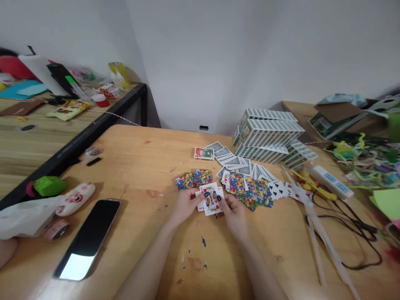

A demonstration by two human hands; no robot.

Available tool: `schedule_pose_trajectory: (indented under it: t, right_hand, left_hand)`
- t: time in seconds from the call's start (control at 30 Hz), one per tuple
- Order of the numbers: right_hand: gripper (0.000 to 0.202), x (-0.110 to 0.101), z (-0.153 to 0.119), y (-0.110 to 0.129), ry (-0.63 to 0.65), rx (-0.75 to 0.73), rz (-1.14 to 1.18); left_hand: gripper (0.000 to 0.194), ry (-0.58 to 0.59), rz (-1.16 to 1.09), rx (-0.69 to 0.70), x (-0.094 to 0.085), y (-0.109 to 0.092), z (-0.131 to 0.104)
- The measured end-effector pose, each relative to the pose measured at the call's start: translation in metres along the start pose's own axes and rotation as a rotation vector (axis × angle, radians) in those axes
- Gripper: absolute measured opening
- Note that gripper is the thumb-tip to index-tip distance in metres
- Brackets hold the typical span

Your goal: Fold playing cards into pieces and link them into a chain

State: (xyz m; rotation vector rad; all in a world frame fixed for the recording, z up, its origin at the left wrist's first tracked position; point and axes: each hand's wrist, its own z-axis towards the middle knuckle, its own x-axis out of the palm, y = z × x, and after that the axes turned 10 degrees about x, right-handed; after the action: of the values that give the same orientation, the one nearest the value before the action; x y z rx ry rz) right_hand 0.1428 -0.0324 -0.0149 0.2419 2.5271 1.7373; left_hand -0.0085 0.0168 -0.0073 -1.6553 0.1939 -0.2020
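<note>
Both my hands hold a few playing cards (211, 201) face up over the near middle of the table, with a king of hearts in front. My left hand (186, 205) pinches the cards from the left, thumb on top. From the right, my right hand (234, 212) grips them, its dark-nailed thumb on the front card. Just beyond lie colourful patterned cards (200, 177) on the left and a larger spread of colourful patterned cards (250, 191) on the right. Behind these are fanned grey-backed cards (231, 160) and a boxed card deck (203, 153).
Long striped card cartons (270, 131) are stacked at the back right. A power strip (333, 182), black cable (353, 225) and clear plastic strips (315, 225) lie at right. A phone (90, 233) and a green toy (50, 185) are at left. A cluttered second table (28, 143) adjoins.
</note>
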Motion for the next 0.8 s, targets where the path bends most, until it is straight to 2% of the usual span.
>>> schedule_pose_trajectory:
  t: [0.17, 0.37, 0.57, 0.8]
  right_hand:
    - [0.03, -0.0009, 0.0021, -0.0027, 0.028, -0.004, 0.001]
    - [0.027, -0.0019, 0.004, -0.0025, 0.022, -0.01, 0.037]
    - [0.028, -0.001, 0.0033, 0.0001, 0.041, -0.009, 0.056]
    - [0.023, -0.0016, 0.0025, 0.0, 0.078, 0.003, 0.092]
  left_hand:
    - [0.035, -0.032, -0.091, -0.123, -0.0003, -0.0064, -0.0013]
    - [0.034, -0.11, -0.243, -0.222, -0.0023, -0.0045, -0.0023]
    - [0.032, -0.147, -0.324, -0.248, -0.0013, -0.0063, -0.0027]
    - [0.031, -0.155, -0.283, -0.23, -0.0014, -0.004, -0.0029]
